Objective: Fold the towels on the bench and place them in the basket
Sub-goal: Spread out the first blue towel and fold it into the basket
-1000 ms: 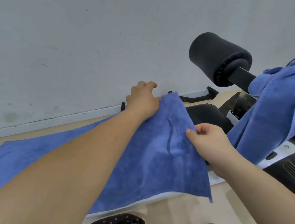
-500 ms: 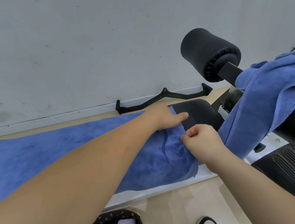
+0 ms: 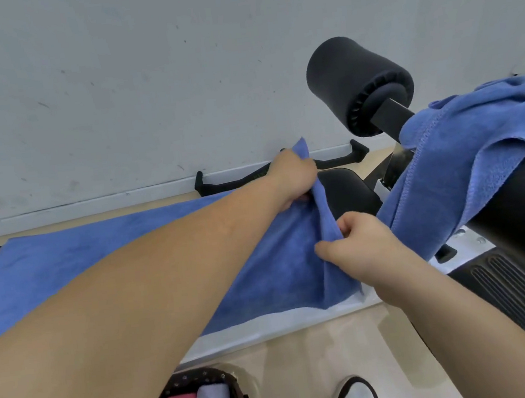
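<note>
- Along the surface [image 3: 348, 192], the blue towel [image 3: 114, 261] lies spread flat, its long axis running left to right, parallel to the wall. Only its right end is lifted, and the whole free length stretches leftward from both hands, so the fold, I judge, must carry that end to the left over the rest
- At the right, a second blue towel [image 3: 465, 149] hangs bunched over a black padded arm, just beside the right hand. It is not yet folded and could catch the raised edge
- Above it, a black foam roller [image 3: 359, 79] juts out near the wall, apart from the fold's likely path
- On the floor below, the basket [image 3: 206, 373] shows its dotted rim, with pink and pale folded cloths standing inside, on the left arm's side
- The left hand [image 3: 295, 178] reaches across, fingers curled round the far right corner, held off the surface
- The right hand [image 3: 358, 246] has fingers pinching the nearer part of that same end
- A shoe [image 3: 355, 397] stands beside the basket
- A black handle bar [image 3: 230, 183] lies along the wall behind the left hand
</note>
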A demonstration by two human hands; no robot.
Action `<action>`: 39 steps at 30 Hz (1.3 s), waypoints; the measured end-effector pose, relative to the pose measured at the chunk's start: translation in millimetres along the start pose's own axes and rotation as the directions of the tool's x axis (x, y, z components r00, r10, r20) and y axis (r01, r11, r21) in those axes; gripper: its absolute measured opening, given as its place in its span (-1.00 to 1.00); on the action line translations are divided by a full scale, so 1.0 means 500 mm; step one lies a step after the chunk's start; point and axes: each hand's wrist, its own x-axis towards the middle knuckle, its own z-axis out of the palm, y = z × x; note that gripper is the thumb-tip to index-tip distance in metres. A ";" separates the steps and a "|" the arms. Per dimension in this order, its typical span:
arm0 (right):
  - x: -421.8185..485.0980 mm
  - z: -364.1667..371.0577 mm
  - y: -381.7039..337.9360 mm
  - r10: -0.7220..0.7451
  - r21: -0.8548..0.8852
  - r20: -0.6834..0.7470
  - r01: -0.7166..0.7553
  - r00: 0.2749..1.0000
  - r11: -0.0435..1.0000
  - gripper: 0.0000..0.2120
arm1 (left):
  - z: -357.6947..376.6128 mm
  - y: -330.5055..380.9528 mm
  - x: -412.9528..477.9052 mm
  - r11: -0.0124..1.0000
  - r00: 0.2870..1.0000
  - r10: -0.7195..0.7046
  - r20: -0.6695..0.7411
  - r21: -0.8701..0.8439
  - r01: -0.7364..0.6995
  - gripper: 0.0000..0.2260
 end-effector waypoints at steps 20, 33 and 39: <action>-0.127 0.202 -0.196 -0.287 0.171 0.314 0.244 0.905 0.955 -0.70 | -0.379 -0.127 -0.167 0.863 0.941 -0.325 -0.098 -0.437 0.253 -0.80; -0.201 0.538 -0.338 -0.367 0.305 0.414 0.253 0.833 0.918 -0.77 | -0.703 -0.349 -0.250 0.958 0.886 -0.177 -0.428 -0.281 0.056 -0.78; -0.201 0.606 -0.343 -0.376 0.293 0.457 0.263 0.806 0.919 -0.65 | -0.743 -0.415 -0.258 0.959 0.833 -0.239 -0.500 -0.256 0.121 -0.87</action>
